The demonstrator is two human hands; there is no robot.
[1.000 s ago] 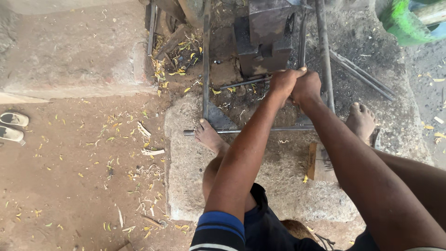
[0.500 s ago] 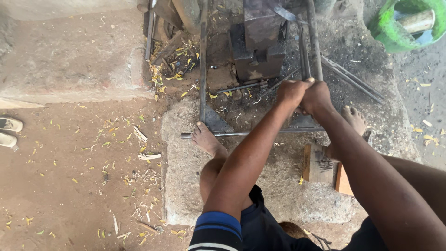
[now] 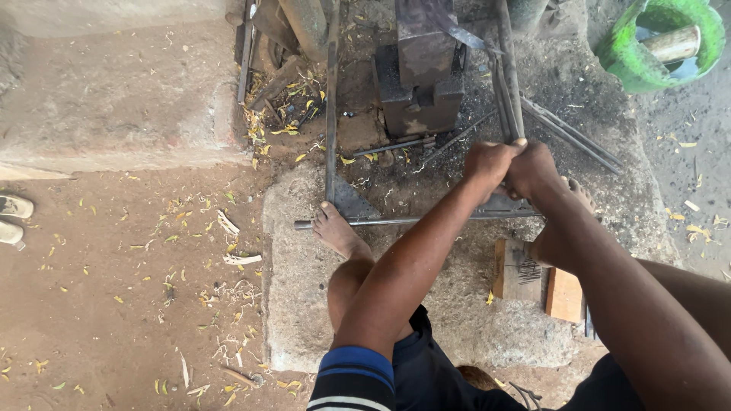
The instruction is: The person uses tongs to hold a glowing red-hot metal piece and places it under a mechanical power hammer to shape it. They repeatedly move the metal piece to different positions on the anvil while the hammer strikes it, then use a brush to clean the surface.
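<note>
Both my hands grip one long metal rod (image 3: 508, 84) that runs up and away from me. My left hand (image 3: 488, 164) and my right hand (image 3: 534, 169) are clenched side by side around its near end. The rod rises past a dark iron anvil block (image 3: 420, 72). My bare left foot (image 3: 337, 229) rests on a thin horizontal steel bar (image 3: 396, 221) lying across the stone slab (image 3: 304, 304). My right foot (image 3: 579, 194) is mostly hidden behind my right arm.
An upright flat metal strip (image 3: 332, 99) stands left of the anvil. Thin rods (image 3: 571, 137) lie to the right. Wooden blocks (image 3: 537, 281) sit under my right leg. A green bucket (image 3: 661, 46) holding a pipe is top right. Sandals (image 3: 14, 217) lie at far left.
My two hands have pulled the rod's near end down and toward me, from beside the anvil to just above the horizontal bar. The wooden blocks have come into view.
</note>
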